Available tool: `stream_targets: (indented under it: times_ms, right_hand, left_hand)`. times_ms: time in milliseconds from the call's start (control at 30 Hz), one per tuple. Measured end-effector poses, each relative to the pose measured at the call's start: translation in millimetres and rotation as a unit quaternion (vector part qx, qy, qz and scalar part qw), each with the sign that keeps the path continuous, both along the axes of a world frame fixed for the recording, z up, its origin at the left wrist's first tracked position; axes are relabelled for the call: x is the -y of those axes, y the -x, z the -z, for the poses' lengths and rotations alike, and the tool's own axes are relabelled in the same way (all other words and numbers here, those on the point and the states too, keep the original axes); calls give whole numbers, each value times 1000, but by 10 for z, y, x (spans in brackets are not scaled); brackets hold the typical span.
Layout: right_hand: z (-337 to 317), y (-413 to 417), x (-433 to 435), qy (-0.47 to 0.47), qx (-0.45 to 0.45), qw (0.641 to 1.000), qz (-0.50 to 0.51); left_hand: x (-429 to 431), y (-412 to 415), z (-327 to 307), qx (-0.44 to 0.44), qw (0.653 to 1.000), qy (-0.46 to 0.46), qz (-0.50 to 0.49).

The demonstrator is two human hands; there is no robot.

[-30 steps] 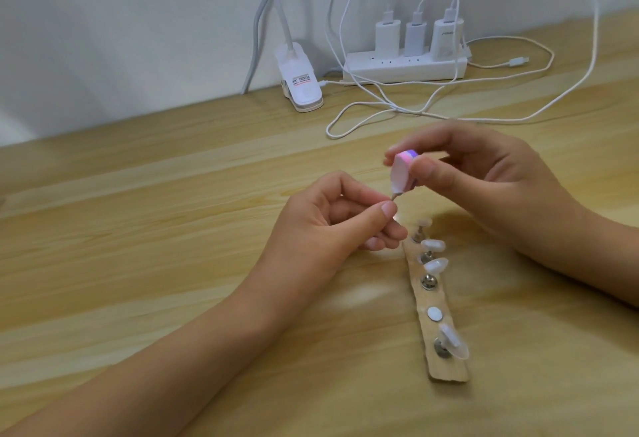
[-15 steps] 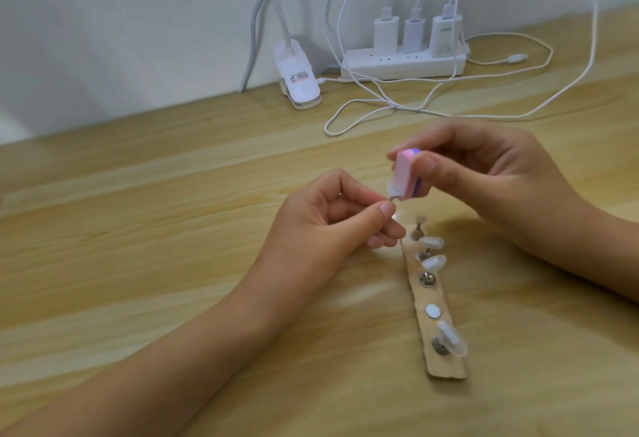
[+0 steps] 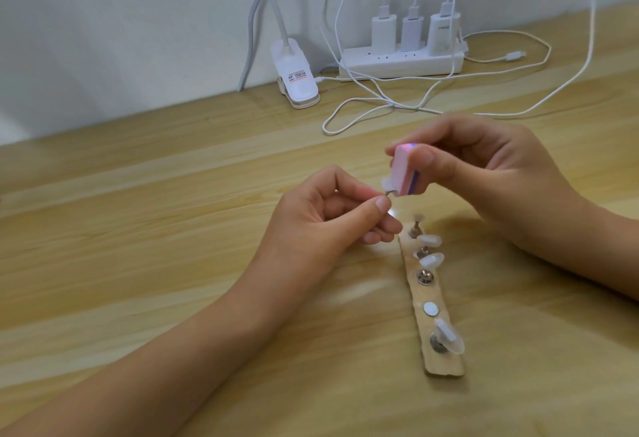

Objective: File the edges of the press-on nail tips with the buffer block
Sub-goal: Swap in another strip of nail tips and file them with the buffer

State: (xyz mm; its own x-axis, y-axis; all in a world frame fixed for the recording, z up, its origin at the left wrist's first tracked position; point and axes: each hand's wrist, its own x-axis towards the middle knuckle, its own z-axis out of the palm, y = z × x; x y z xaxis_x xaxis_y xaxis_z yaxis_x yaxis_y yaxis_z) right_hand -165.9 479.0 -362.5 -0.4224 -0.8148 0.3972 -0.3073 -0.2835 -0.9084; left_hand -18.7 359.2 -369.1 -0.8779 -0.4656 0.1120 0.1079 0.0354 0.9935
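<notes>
Both hands meet above the middle of the surface [image 3: 138, 229]. The left hand [image 3: 325, 215] comes in from the near left and pinches a nail tip [image 3: 490, 183] by its pin. The right hand [image 3: 484, 173] reaches in from the right, holding a block [image 3: 505, 173] against the right side of that tip. Just nearer than the hands, a narrow strip [image 3: 423, 293] lies on the surface, running toward the near edge. A pair of tips [image 3: 428, 240] stands on pins at its far end, and a lone tip [image 3: 449, 336] near its near end. Far behind, along the wall [image 3: 138, 39], a power strip [image 3: 401, 62] lies with three plugs [image 3: 383, 30] on top, cables [image 3: 380, 97] looping before it, and a lamp clip [image 3: 297, 80] to its left.
</notes>
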Motion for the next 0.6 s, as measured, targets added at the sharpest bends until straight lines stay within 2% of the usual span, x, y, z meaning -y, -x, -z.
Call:
stream_targets:
  times_ms: [267,600]
  right_hand:
    - [17,1,4,-20,-5,1000,-16]
    - [-5,20,4,21,-3,1000,2]
  left_hand:
    - [10,-1,13,2,1000,3,3]
    - [27,-2,28,23,999,28,17]
